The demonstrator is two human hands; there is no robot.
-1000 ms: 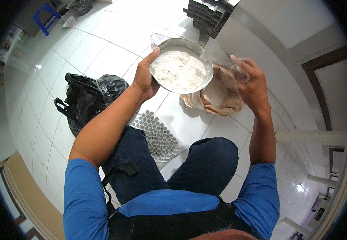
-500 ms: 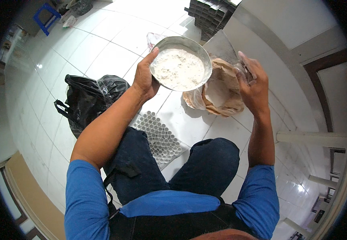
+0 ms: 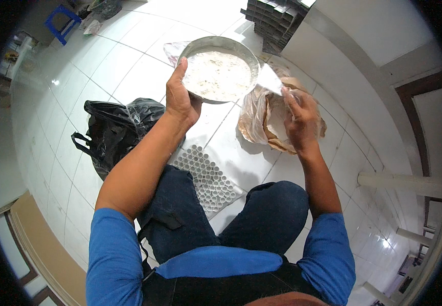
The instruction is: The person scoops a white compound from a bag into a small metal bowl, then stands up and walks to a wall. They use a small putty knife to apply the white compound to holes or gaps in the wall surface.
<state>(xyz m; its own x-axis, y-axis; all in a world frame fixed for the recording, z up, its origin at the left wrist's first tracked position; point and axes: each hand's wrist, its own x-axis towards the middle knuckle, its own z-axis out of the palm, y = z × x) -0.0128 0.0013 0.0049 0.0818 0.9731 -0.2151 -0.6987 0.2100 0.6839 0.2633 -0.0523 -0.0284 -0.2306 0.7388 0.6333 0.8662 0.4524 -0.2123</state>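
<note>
Gripped at its left rim, a round, high-walled metal pan is held up by my left hand; I cannot make out whether its bottom is mesh. White, lumpy powder covers the inside. Closed round a scraper with a pale, flat, triangular blade, my right hand is over an open brown paper bag. The blade points toward the pan's right rim. Clear plastic wraps the bag, and white powder shows inside it.
A black plastic bag lies left of my left forearm. Between my knees, several short white tubes stand packed together on the tiled floor. Stacked dark pieces are at the far right, beside a pale wall. A blue stool stands far left.
My right hand has come down and left, and the scraper's blade has swung to the pan's right side. The pan has moved slightly left and up, its powder now looking flatter.
</note>
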